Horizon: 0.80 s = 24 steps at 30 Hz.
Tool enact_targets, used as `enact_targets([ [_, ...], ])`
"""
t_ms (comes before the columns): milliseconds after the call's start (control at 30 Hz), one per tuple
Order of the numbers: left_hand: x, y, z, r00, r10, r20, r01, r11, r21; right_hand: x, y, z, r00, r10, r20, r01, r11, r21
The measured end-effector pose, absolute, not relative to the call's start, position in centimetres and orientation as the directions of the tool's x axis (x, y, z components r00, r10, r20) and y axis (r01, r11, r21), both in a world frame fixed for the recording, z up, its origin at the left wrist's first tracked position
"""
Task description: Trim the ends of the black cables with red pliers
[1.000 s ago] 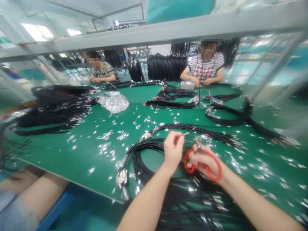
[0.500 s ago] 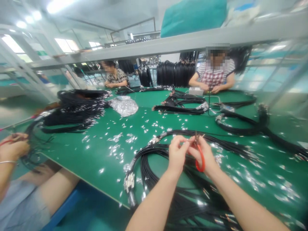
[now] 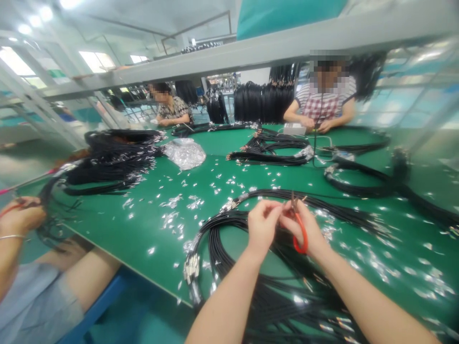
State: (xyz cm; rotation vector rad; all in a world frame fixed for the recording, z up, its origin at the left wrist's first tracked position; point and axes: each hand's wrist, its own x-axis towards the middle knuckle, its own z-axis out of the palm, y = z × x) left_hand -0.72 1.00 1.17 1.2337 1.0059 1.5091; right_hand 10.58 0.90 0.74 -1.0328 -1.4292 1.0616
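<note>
My right hand (image 3: 309, 224) is closed on a pair of red-handled scissors (image 3: 301, 236), their dark blades pointing up and away. My left hand (image 3: 263, 223) meets it, thumb and fingers pinched together on something too small to make out. The fingertips of both hands touch or nearly touch. Below and around them lies a looped bundle of black cables (image 3: 224, 243) with metal connector ends. Another black cable bundle (image 3: 340, 216) stretches behind my hands to the right, its ends fanned out.
Small clear plastic scraps lie over the green table (image 3: 118, 224). A clear plastic bag (image 3: 185, 154) stands near a heap of black cables (image 3: 111, 160). A co-worker's hand (image 3: 27, 215) works at the left edge. Two people sit across, under a grey shelf beam (image 3: 201, 62).
The view has tilted down slightly. My hands stay together in almost the same pose, with the scissors still in my right hand.
</note>
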Motion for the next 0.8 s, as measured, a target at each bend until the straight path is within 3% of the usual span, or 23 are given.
enact_targets([
  [133, -0.5, 1.3, 1.1, 0.05, 0.991, 0.122, -0.292, -0.102, 0.951, 11.2, 0.9, 0.6, -0.093, 0.975, 0.203, 0.036, 0.207, -0.978],
  [267, -0.4, 1.3, 1.2, 0.209, 0.97, 0.122, -0.426, -0.022, 0.904, 11.8, 1.0, 1.0, -0.063, 0.984, 0.164, 0.057, 0.168, -0.984],
  [467, -0.3, 1.4, 1.2, 0.207, 0.978, 0.032, -0.577, 0.095, 0.811, 13.9, 0.2, 2.5, -0.231, 0.968, 0.102, 0.271, 0.165, -0.948],
  [600, -0.3, 1.4, 1.0, 0.226, 0.974, -0.014, -0.589, 0.148, 0.794, 14.8, -0.8, 3.2, -0.435, 0.9, -0.019, 0.317, 0.133, -0.939],
  [800, -0.1, 1.1, 0.9, 0.233, 0.972, -0.032, -0.515, 0.151, 0.844, 14.6, -1.2, 3.1, -0.414, 0.91, -0.027, 0.367, 0.139, -0.92],
])
